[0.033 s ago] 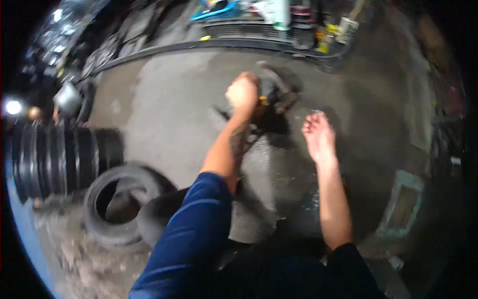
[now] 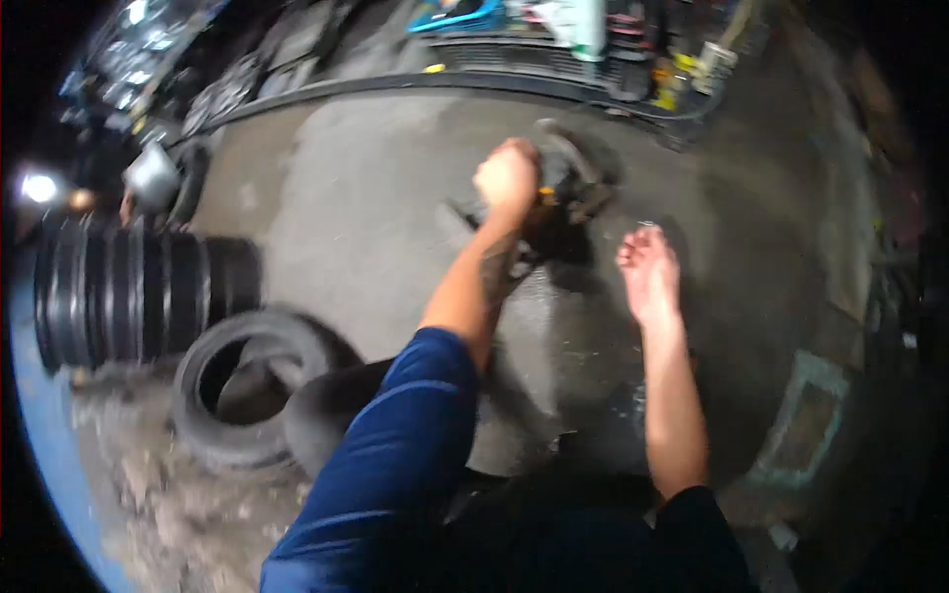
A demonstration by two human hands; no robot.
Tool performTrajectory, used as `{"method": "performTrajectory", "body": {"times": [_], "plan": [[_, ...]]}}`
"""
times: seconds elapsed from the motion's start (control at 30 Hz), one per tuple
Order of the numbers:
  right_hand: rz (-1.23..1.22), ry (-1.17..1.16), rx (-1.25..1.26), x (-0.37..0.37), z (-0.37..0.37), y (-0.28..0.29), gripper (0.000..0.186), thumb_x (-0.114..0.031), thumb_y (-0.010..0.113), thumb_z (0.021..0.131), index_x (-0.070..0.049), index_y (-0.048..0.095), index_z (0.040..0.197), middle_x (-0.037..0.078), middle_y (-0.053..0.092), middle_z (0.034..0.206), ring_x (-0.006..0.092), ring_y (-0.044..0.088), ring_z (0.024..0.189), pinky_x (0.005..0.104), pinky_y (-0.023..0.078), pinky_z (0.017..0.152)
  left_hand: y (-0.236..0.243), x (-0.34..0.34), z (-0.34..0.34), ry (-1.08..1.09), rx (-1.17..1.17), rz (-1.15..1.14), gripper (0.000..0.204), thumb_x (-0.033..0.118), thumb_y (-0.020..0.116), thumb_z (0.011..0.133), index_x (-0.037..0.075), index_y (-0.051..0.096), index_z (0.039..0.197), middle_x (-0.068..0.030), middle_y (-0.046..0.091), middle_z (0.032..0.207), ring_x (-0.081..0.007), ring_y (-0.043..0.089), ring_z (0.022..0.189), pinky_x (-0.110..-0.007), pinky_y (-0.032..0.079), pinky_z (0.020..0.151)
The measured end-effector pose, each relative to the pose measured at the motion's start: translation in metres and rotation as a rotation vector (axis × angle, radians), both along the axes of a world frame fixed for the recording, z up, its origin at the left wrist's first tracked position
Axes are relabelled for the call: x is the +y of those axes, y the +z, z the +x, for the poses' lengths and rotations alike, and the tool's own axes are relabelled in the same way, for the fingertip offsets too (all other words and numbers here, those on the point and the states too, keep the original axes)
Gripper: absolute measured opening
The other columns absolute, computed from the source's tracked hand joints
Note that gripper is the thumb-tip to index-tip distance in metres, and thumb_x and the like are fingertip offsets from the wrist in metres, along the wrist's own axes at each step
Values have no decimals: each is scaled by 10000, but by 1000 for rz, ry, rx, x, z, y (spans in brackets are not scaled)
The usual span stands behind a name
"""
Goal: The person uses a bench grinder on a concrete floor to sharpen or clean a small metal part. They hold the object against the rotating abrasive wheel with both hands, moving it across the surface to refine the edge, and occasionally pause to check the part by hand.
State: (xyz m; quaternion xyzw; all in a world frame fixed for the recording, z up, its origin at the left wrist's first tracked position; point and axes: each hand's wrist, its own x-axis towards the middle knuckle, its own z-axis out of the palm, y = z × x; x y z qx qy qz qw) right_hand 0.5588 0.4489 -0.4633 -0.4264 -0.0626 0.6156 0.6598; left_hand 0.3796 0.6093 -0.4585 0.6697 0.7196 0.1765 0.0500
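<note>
My left hand (image 2: pixel 508 178) is closed in a fist at the upper left of a dark metal device (image 2: pixel 563 203) on the floor. What its fingers grip is hidden under the hand. The device has a curved arm (image 2: pixel 576 153) and a small orange-yellow part (image 2: pixel 546 197); its kind is too blurred to make out. To the right of it, apart from it, my right hand (image 2: pixel 649 275) hangs over the floor with its fingers curled in. Something thin and pale shows at those fingertips, too small to name.
On the left, a row of black tires (image 2: pixel 138 292) lies beside a loose tire (image 2: pixel 252 390), with another tire (image 2: pixel 326 420) against it. A dark ledge (image 2: pixel 395 84) crosses the far side, with a blue tray (image 2: pixel 457 18) and bottles behind. A pale rectangular frame (image 2: pixel 803 420) lies at right.
The whole view has shifted slightly, so everything sits a little further right. Both hands keep nearly the same pose and place over the floor.
</note>
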Motion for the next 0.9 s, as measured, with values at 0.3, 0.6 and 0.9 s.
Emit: {"method": "performTrajectory", "body": {"times": [0.3,0.6,0.9], "plan": [[199,11,-127,15,5,-11,211,-284,488,994,-81,529,956,38,531,784,141,513,697,265,405,608,95,1,-17,-46,-376,91,356,321,503,908,26,691,845,-256,655,856,-453,632,840,-508,513,802],[511,538,-128,4,-29,34,197,-223,492,994,-36,531,1042,47,551,817,136,557,683,249,410,579,264,-143,-201,162,-1298,-273,373,377,521,962,189,418,657,78,267,569,-80,251,469,-248,218,425],[582,988,-201,-32,-157,76,143,-134,539,967,-1,589,984,46,617,794,96,602,671,228,471,580,146,-391,-305,885,-2226,89,315,266,514,961,137,464,678,43,428,592,-83,378,479,-207,313,392]]}}
